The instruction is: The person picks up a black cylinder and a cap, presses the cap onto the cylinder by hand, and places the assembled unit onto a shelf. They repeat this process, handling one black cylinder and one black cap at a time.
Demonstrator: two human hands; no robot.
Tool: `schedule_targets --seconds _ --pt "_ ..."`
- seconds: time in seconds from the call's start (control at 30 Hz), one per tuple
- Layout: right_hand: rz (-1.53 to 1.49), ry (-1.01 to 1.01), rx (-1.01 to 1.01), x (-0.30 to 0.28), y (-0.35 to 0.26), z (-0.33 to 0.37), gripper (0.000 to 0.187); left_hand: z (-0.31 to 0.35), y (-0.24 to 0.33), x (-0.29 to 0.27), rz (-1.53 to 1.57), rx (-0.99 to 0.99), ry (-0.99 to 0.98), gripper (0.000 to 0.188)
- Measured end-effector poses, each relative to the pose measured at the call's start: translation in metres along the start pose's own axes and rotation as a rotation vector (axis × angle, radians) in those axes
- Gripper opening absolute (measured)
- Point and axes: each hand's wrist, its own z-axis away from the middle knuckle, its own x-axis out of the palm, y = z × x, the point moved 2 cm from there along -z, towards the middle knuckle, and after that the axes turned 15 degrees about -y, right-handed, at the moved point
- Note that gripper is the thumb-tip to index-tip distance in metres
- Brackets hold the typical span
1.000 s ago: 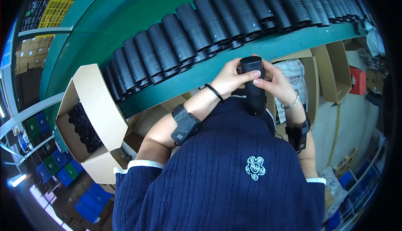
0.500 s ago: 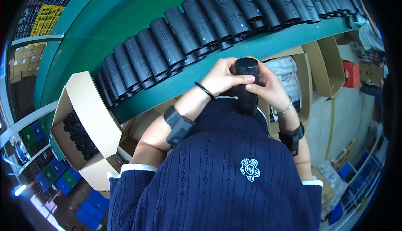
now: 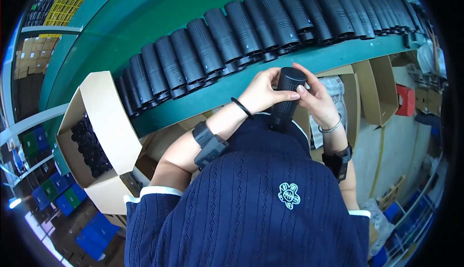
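A long green counter [image 3: 145, 10] spans the upper part of the view. Along its front edge lies a row of matt black, perforated, plastic-looking cylinders [image 3: 244, 29], side by side, with their near ends toward that edge. By the left end of the front edge stands an open brown cardboard box [image 3: 110, 114].

The single black perforated cylinder [image 3: 285, 105] is held off the counter, beyond its front edge and before the person's chest. Its flat, round end faces up toward the camera; the long axis slopes down toward the chest, with the lower end leaning left.

The cylinder lies between the left hand [image 3: 263, 91] and the right hand [image 3: 320, 101]. Both are clamped on its upper part, thumbs across the near side with tips close together; some fingers are hidden behind it.

Small black pieces [image 3: 90, 146] lie heaped inside the box.
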Motion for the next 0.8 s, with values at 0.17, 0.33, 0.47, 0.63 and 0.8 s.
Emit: schedule_targets --seconds 0.17,0.33,0.47,0.63,0.8 --pt "0.005 -0.042 0.053 -0.003 -0.011 0.0 0.057 -0.002 0.003 0.0 -0.145 -0.049 -0.024 0.063" --pt "0.031 -0.038 0.062 -0.005 -0.008 -0.002 0.055 -0.005 0.013 -0.001 -0.27 -0.045 -0.035 0.059" --pt "0.137 -0.028 -0.03 -0.007 0.003 -0.001 0.051 -0.002 0.011 0.005 -0.292 -0.081 -0.002 0.056" --pt "0.103 0.014 0.079 -0.012 0.011 -0.002 0.051 -0.008 -0.014 -0.002 -0.162 -0.172 -0.007 0.054" --pt "-0.02 -0.073 0.126 -0.013 0.004 0.003 0.052 -0.005 -0.025 -0.016 0.33 0.023 -0.138 0.041"
